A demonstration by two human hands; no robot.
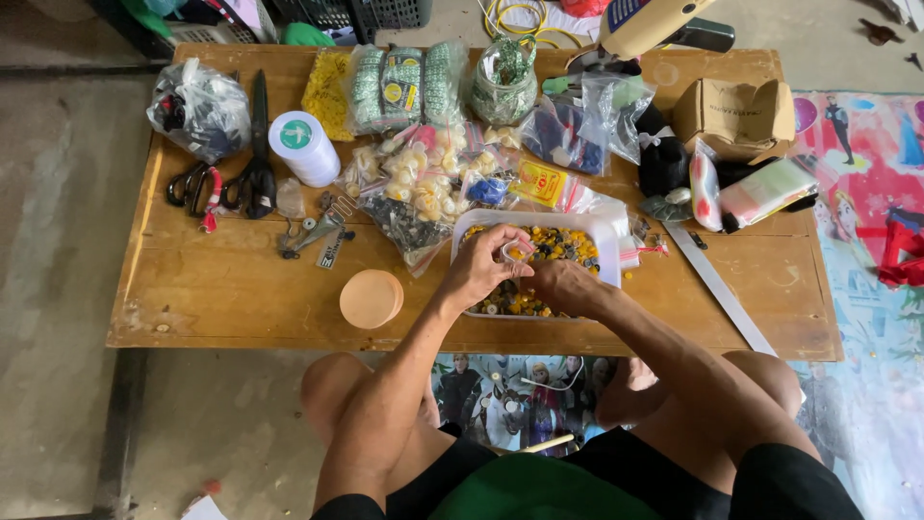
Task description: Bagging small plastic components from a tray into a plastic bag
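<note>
A white rectangular tray (604,234) full of small yellow, orange and dark beads sits at the near middle of a low wooden table (231,289). My left hand (484,265) hovers over the tray's near left part and pinches a small clear ring-like piece (512,252) between thumb and fingers. My right hand (561,285) rests in the tray beside it, fingers curled down into the beads; what it grips is hidden. The two hands almost touch.
A round peach lid (372,299) lies left of the tray. Behind are bags of beads and trinkets (423,188), black scissors (256,154), a white spool (303,146), a glass jar (504,82), a cardboard box (736,116) and a metal ruler (722,289). My knees sit below the table's edge.
</note>
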